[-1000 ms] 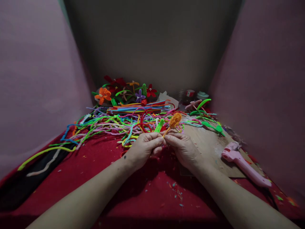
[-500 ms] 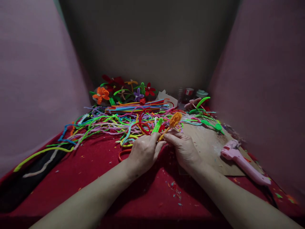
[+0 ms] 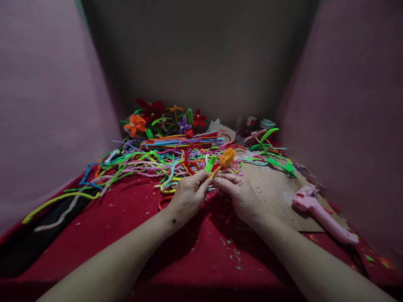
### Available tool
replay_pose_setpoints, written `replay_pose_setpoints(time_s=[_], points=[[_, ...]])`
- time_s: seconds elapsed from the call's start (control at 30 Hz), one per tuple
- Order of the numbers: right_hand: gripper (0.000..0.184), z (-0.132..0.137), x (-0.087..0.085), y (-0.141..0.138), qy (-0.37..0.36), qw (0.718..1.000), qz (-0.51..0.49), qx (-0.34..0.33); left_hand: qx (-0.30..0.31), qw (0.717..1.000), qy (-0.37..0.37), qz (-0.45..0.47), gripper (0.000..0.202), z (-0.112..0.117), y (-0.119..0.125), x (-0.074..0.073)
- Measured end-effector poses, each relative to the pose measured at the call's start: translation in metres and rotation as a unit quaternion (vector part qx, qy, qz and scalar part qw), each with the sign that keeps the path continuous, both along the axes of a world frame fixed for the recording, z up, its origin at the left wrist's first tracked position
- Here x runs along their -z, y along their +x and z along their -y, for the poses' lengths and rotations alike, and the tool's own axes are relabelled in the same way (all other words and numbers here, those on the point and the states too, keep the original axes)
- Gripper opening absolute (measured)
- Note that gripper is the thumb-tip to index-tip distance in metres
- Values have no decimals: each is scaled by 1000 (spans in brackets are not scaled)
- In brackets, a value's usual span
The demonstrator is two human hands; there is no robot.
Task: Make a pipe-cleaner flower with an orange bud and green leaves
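Note:
My left hand [image 3: 187, 195] and my right hand [image 3: 239, 193] meet at the fingertips over a red cloth [image 3: 132, 235]. Between them they pinch a small orange pipe-cleaner bud on a thin stem [image 3: 226, 158], tilted up to the right. A short green pipe-cleaner piece [image 3: 210, 163] sticks up from my left fingers beside it. Both hands are closed in a pinch. Just behind them lies a big tangle of coloured pipe cleaners [image 3: 147, 163].
Finished pipe-cleaner flowers [image 3: 163, 119] stand at the back. A brown cardboard sheet [image 3: 277, 193] lies on the right with a pink glue gun [image 3: 321, 214] on it. Green leaf pieces [image 3: 273, 157] and small jars [image 3: 258, 123] sit at the back right. Pink walls close both sides.
The orange bud and green piece have shifted slightly left and up with my hands. My left fingers have turned and re-pinched at the stem.

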State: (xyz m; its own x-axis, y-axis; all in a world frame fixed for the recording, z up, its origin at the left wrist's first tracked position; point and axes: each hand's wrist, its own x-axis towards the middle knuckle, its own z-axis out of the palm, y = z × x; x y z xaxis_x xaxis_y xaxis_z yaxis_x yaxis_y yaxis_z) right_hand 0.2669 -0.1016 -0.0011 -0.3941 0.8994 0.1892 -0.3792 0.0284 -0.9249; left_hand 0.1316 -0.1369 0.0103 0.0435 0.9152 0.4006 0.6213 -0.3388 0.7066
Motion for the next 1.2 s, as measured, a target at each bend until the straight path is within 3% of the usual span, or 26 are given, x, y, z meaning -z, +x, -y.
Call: replay_pose_setpoints(time_s=[0.1,0.2,0.33,0.47,0.53,0.57,0.63,0.7,0.77,0.87,0.97,1.07,1.2], points=[[9,-2,0,1,-3,1000,13,18,42,989,-74,118,24,0,1,-5],[6,-3,-1,2,-23,1000,7,13,79,961,-149,220,22,1,2,-10],[6,-3,-1,3,-57,998,-13,-15,119,908,-229,330,21,-1,0,-12],[13,-3,-2,4,-87,993,-48,-66,201,831,-291,428,20,-4,-4,-8],[12,-3,-3,4,-90,992,-52,-72,222,819,-305,433,21,-4,-3,-8],[11,-3,-3,4,-92,992,-53,-69,219,828,-302,420,22,-4,-2,-9],[9,-3,-3,4,-99,992,-52,-54,182,879,-267,350,25,-2,0,-10],[10,-2,-2,3,-108,992,-53,-36,113,954,-175,217,26,0,1,-9],[11,-2,-1,2,-115,992,-58,-12,47,997,-50,43,21,1,1,-5],[12,0,-1,0,-126,990,-54,15,-6,982,87,-169,14,1,-1,5],[13,1,-2,0,-130,991,-33,22,-30,951,155,-266,17,-1,-4,11],[13,2,-2,0,-117,992,-30,18,-30,944,180,-273,18,-2,-6,11],[13,1,1,-1,-100,994,-41,-3,-12,970,138,-201,18,1,-4,6]])
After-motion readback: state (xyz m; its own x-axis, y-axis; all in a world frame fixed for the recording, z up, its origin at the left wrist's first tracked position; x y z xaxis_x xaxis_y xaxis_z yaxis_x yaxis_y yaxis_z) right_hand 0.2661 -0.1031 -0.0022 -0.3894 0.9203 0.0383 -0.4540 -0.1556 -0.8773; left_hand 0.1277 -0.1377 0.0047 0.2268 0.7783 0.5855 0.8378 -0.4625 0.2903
